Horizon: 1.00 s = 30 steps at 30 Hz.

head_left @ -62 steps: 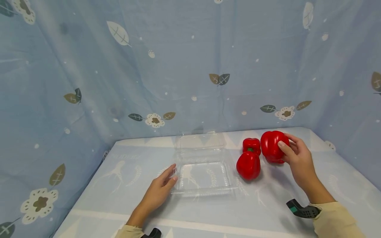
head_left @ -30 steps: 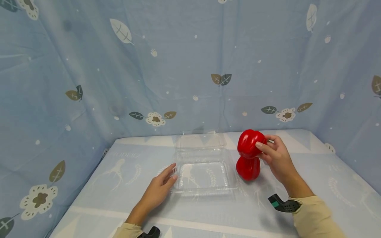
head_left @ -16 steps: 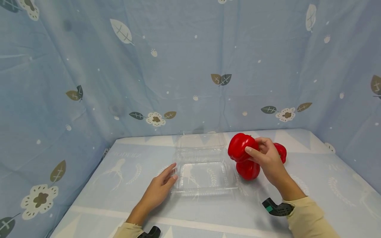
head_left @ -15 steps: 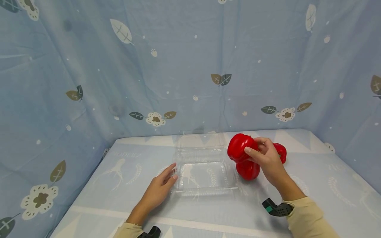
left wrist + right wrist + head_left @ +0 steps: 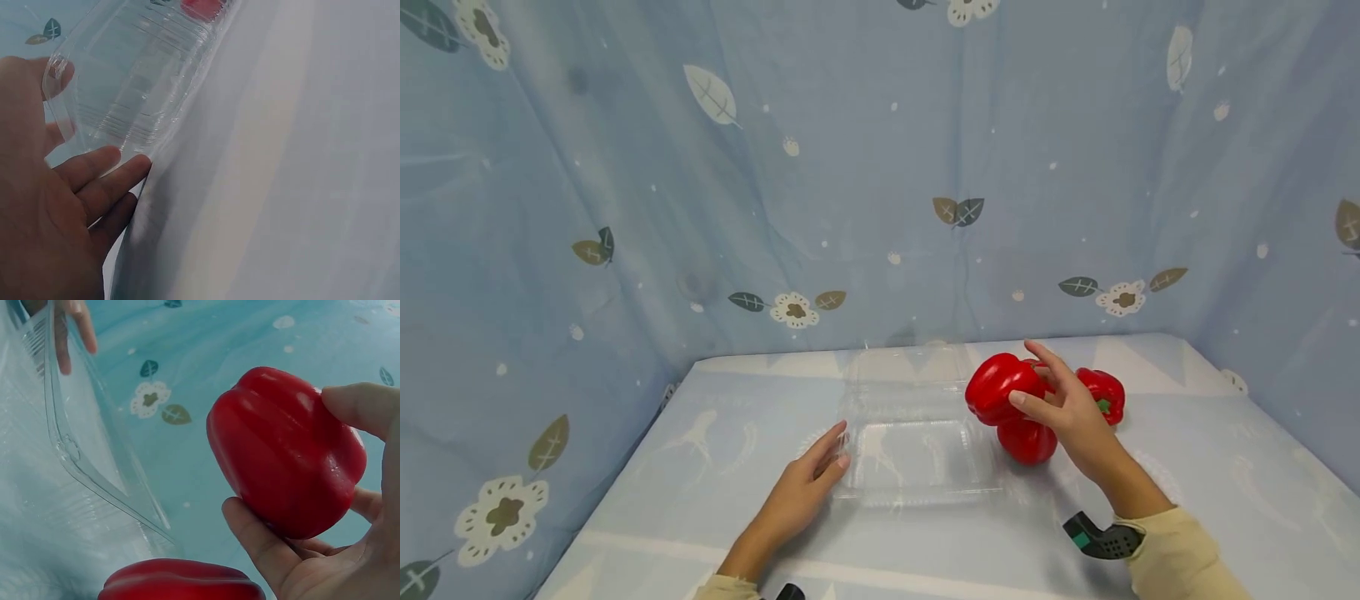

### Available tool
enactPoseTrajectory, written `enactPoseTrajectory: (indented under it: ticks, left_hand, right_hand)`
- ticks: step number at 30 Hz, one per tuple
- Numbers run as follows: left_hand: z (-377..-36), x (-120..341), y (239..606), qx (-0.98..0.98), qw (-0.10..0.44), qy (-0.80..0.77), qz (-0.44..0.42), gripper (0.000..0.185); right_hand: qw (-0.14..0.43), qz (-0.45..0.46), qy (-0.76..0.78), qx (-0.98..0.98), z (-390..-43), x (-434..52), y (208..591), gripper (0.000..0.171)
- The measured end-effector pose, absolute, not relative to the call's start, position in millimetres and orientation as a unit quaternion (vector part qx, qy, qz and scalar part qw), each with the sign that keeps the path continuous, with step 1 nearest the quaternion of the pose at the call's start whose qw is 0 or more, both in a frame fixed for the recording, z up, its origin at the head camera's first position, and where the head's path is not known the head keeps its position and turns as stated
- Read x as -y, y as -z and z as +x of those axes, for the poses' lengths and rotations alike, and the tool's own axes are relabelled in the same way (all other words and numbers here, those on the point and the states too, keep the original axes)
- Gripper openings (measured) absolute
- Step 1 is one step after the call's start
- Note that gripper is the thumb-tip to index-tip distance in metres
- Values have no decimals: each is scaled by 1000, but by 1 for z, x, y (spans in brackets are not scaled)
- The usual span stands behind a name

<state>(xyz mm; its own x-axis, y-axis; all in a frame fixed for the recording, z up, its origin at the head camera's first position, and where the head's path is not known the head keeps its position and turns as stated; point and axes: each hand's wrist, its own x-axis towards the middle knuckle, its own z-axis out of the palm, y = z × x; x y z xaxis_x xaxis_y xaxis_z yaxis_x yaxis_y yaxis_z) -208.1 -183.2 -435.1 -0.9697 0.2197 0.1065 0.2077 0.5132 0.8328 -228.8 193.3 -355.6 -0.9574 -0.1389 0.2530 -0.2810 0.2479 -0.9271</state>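
Observation:
In the head view my right hand (image 5: 1063, 417) holds a red bell pepper (image 5: 1000, 388) between thumb and fingers, one finger lifted off it. In the right wrist view the thumb lies on one side of this bell pepper (image 5: 287, 453), with fingers on the other. Below it another red bell pepper (image 5: 1027, 442) rests on the table, partly covered. A further red bell pepper (image 5: 1102, 395) with a green stem stands to the right. My left hand (image 5: 797, 492), fingers fairly straight, touches the left edge of a transparent plastic clamshell box (image 5: 144, 81), its lid (image 5: 906, 363) folded back.
A pale patterned cloth covers the table (image 5: 700, 500). Behind and at both sides hangs a blue curtain (image 5: 865, 167) with leaf and flower prints. A sliver of red shows behind the right hand, mostly hidden.
My right hand has carried the bell pepper leftward from the right side towards the box, and one finger has since straightened. My left hand stays by the box's edge.

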Motion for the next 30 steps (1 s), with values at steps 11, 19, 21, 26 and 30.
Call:
enactPoseTrajectory:
  ticks: [11, 19, 21, 26, 30]
  left_hand:
    - [-209, 186, 435, -848, 25, -503, 164, 58]
    - [-207, 183, 440, -856, 31, -491, 158, 58]
    - [-206, 183, 441, -853, 40, -495, 160, 57]
    - [-209, 184, 440, -854, 34, -494, 158, 58]
    - [-210, 185, 441, -856, 22, -492, 158, 58]
  right_hand:
    - [48, 160, -596, 785, -230, -185, 361, 80]
    - [39, 146, -606, 781, -235, -179, 368, 70]
    - [39, 141, -605, 783, -238, -176, 371, 71]
    - [42, 136, -595, 791, -246, -168, 375, 76]
    - [35, 137, -586, 798, -249, -164, 375, 80]
